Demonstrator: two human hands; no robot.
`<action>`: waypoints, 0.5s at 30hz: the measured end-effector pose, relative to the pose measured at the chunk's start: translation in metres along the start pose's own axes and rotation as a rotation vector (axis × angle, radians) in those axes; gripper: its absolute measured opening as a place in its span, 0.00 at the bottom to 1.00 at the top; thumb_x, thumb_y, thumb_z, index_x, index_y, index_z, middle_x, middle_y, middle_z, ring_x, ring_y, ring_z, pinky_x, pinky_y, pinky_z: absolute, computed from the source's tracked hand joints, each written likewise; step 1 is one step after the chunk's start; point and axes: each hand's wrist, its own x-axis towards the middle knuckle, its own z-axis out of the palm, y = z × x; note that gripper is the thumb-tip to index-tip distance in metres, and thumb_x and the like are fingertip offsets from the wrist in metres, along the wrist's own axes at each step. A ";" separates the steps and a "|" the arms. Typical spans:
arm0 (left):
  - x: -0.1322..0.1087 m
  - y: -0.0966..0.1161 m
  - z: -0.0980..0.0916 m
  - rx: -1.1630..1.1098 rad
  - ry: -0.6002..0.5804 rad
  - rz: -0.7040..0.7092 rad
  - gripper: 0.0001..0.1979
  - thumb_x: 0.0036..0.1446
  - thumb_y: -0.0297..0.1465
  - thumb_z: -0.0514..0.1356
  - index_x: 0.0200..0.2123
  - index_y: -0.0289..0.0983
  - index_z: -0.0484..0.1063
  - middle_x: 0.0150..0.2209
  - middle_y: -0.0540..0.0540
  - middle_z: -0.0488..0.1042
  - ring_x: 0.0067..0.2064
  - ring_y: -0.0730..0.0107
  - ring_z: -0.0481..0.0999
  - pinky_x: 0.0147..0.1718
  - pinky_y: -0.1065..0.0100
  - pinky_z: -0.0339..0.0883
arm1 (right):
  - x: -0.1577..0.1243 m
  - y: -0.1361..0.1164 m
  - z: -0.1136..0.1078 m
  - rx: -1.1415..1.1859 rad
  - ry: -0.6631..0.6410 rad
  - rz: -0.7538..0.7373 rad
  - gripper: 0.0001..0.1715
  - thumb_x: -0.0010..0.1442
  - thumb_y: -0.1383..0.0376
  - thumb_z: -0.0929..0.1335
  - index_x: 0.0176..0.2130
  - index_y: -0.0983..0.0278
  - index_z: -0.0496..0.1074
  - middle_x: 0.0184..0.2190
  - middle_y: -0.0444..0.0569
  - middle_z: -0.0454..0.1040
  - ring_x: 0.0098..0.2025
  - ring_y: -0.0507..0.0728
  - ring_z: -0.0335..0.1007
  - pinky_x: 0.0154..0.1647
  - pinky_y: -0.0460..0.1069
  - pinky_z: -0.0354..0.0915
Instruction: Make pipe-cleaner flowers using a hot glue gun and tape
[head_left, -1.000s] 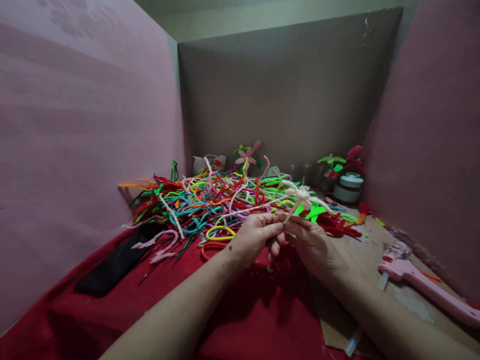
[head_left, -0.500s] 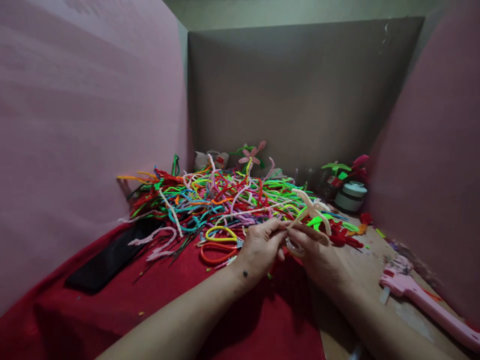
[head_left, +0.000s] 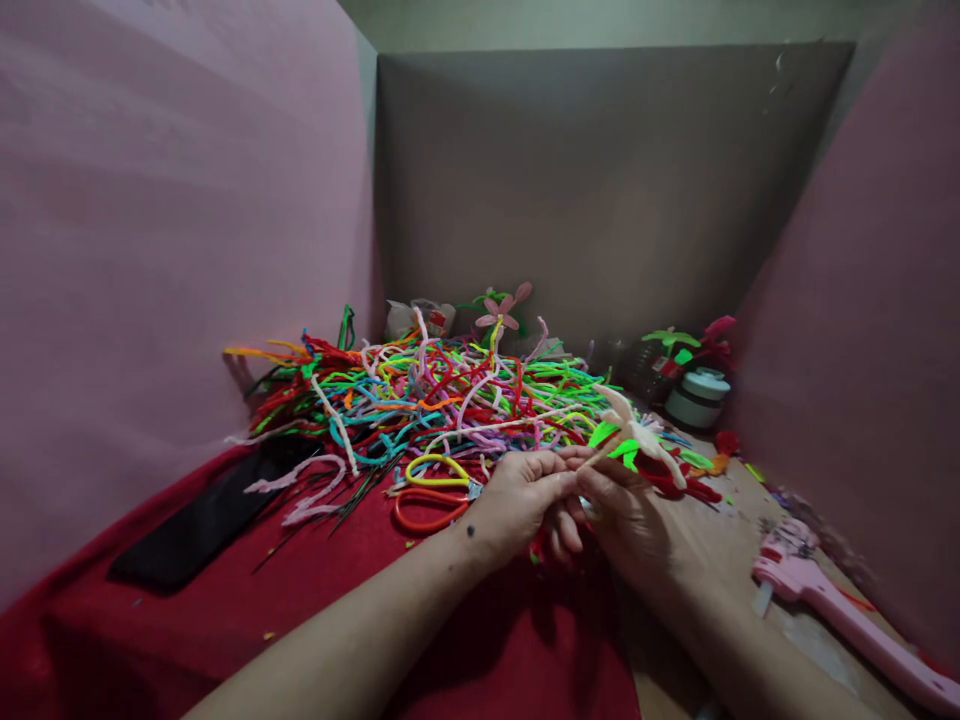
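A cream flower [head_left: 637, 437] of fuzzy pipe cleaner tilts up and to the right, its petals spread. Its thin tan stem [head_left: 598, 458] runs down between my fingertips. My left hand [head_left: 521, 500] pinches the lower end of the stem with thumb and forefinger. Just to its right, my right hand [head_left: 630, 510] is closed on the stem below the petals, its fingertips touching those of the left. Scissors with yellow and red handles [head_left: 431, 508] lie beside my left wrist. Bright green leaf shapes [head_left: 606, 437] show behind the flower.
A large heap of colourful pipe cleaners [head_left: 450, 395] spreads across the back. A black phone [head_left: 187, 530] lies left on the red cloth [head_left: 300, 620]. To the right are a pink glue gun [head_left: 832, 590] and a lidded jar [head_left: 697, 398]. Pink panels stand on both sides.
The flower has turned and tipped lower to the right in my fingers. A pale ring-shaped roll under my right hand is now mostly hidden. The view has shifted slightly.
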 end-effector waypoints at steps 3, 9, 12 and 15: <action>0.001 -0.003 0.000 0.209 0.180 0.095 0.10 0.51 0.36 0.57 0.26 0.35 0.65 0.21 0.51 0.70 0.18 0.76 0.69 0.18 0.73 0.61 | 0.001 -0.001 0.002 0.160 0.057 0.092 0.04 0.50 0.61 0.70 0.29 0.57 0.75 0.33 0.47 0.76 0.30 0.59 0.71 0.32 0.54 0.66; 0.000 -0.007 0.002 0.276 0.303 0.131 0.06 0.49 0.29 0.56 0.22 0.36 0.64 0.14 0.55 0.65 0.16 0.78 0.64 0.16 0.76 0.57 | -0.001 -0.005 0.005 0.224 0.056 0.091 0.03 0.49 0.64 0.71 0.29 0.57 0.75 0.32 0.46 0.77 0.34 0.60 0.72 0.35 0.54 0.66; 0.000 -0.007 0.002 0.095 0.195 0.044 0.07 0.50 0.32 0.57 0.24 0.35 0.64 0.13 0.54 0.66 0.13 0.78 0.64 0.13 0.76 0.57 | -0.003 -0.008 0.006 0.224 0.035 0.090 0.05 0.49 0.62 0.71 0.30 0.58 0.76 0.30 0.47 0.77 0.32 0.59 0.72 0.31 0.53 0.66; 0.001 -0.008 -0.001 -0.015 0.096 0.009 0.11 0.50 0.36 0.58 0.26 0.34 0.65 0.13 0.53 0.67 0.12 0.78 0.64 0.12 0.77 0.58 | -0.003 -0.009 0.004 0.199 0.029 0.109 0.06 0.49 0.61 0.71 0.31 0.60 0.76 0.29 0.47 0.76 0.27 0.56 0.70 0.27 0.50 0.65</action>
